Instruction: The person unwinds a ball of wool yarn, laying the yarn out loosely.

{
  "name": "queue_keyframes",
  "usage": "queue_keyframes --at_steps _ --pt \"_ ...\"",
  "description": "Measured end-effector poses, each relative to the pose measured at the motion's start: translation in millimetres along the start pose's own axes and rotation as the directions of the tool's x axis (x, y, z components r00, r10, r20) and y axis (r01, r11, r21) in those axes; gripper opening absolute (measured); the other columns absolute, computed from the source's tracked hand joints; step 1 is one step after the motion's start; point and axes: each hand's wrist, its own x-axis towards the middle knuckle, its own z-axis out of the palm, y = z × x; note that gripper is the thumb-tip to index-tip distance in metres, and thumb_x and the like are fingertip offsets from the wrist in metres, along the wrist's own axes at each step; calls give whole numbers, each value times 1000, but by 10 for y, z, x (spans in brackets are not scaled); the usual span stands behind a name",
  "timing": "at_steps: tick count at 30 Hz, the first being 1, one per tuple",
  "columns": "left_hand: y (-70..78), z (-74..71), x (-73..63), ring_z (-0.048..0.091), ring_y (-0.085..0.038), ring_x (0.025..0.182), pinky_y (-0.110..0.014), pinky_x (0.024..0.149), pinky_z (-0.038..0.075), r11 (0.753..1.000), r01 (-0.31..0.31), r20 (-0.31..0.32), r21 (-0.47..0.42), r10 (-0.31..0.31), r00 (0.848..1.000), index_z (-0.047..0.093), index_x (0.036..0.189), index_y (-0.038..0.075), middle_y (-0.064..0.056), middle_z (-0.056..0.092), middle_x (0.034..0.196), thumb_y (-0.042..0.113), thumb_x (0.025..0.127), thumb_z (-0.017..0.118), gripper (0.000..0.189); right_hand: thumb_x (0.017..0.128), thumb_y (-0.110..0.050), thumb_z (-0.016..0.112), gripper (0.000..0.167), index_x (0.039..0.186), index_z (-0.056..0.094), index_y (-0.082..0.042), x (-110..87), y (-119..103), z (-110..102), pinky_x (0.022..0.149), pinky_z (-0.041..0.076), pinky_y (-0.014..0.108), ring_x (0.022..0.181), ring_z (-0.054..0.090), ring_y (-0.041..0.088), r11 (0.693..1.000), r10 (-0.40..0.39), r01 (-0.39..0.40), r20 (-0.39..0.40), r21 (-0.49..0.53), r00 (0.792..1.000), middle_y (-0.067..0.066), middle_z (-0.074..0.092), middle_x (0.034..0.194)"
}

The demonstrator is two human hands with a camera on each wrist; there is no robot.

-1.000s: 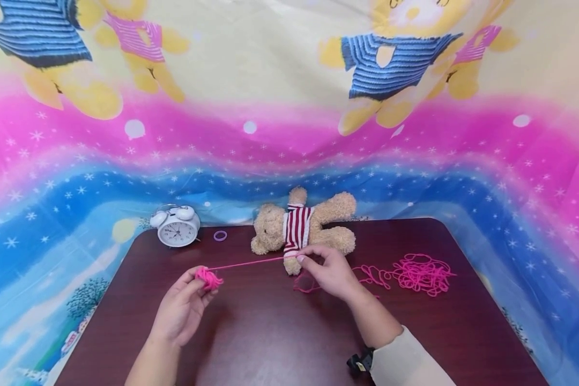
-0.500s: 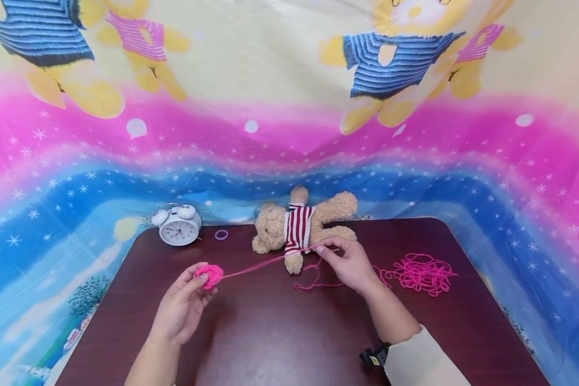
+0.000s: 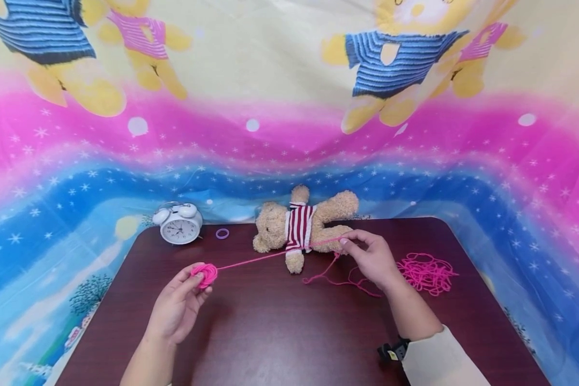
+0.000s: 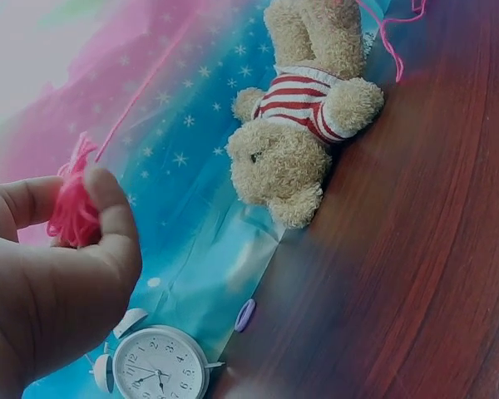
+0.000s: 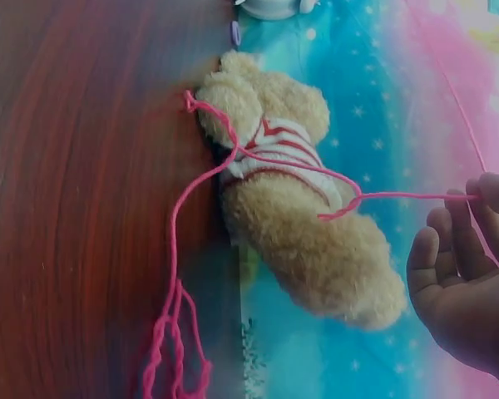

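Observation:
My left hand [image 3: 177,306] pinches a small wound bundle of pink yarn [image 3: 205,275] between thumb and fingers, above the table's left half. From it a taut strand of yarn [image 3: 255,259] runs up to my right hand [image 3: 370,258], whose thumb and forefinger pinch it in front of the teddy bear's leg. Below that hand, loose yarn [image 5: 176,224] hangs and trails over the table. It leads toward a tangled heap of pink yarn [image 3: 427,273] at the right, partly behind the right wrist. In the left wrist view the bundle [image 4: 73,204] shows several loops under the thumb.
A teddy bear [image 3: 299,228] in a red-and-white striped shirt lies on its side at the back of the dark table [image 3: 270,332]. A white alarm clock [image 3: 179,224] and a purple ring [image 3: 222,233] sit at the back left. A printed cloth [image 3: 280,139] hangs behind.
My right hand has moved rightward, drawing the strand out from the left hand's bundle. The bundle has turned in the left fingers, and the loose yarn below the right hand has shifted.

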Motion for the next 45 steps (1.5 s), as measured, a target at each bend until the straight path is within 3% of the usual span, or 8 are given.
queue_keyframes --at_steps 5,16,22,29,32,39,45 --pt "17 -32 -17 68 -8 96 -18 78 55 1000 -6 -11 -16 6 1000 66 121 14 0 69 111 7 108 53 20 100 -29 71 25 111 76 -7 -6 30 -122 81 52 36 92 65 25 1000 26 -26 -29 0 999 10 74 102" --pt "16 -100 -44 66 -8 92 -20 79 53 1000 -8 -38 21 9 999 65 121 15 1 70 106 10 108 53 18 102 -29 69 31 115 73 -1 -29 104 -372 79 55 31 93 66 27 998 52 -50 -59 34 997 20 70 108" --pt "7 -131 -50 64 -11 93 -23 81 52 1000 -7 -25 23 8 1000 63 121 16 1 71 105 9 109 52 18 102 -34 68 36 118 73 -3 -58 134 -513 76 56 28 91 68 16 997 79 -79 -82 8 994 12 69 111" --pt "17 -161 -62 62 -10 92 -21 80 52 1000 -12 -25 23 13 1000 63 117 17 2 69 110 11 109 53 14 102 -47 65 44 123 72 -8 -106 195 -714 73 54 30 98 66 22 990 124 -131 -111 -55 986 7 67 118" --pt "29 -174 -64 62 -10 92 -21 80 52 1000 -17 -27 19 18 999 63 117 17 2 69 110 11 109 53 14 102 -48 63 46 124 71 -8 -129 225 -808 78 54 28 98 66 22 989 121 -130 -124 -69 985 7 67 120" --pt "51 -210 -80 63 -10 93 -21 80 52 1000 -19 -53 17 20 998 63 118 17 1 68 109 12 109 53 14 103 -49 61 50 127 69 -6 -194 283 -1035 72 54 25 93 67 11 985 125 -141 -154 -102 980 -1 66 116" --pt "72 -255 -95 62 -9 92 -21 80 52 999 -35 -49 -1 35 998 64 117 17 2 69 108 12 109 52 16 103 -49 60 52 130 67 -5 -252 363 -1254 77 54 16 95 64 2 981 155 -171 -168 -89 974 -12 62 116"
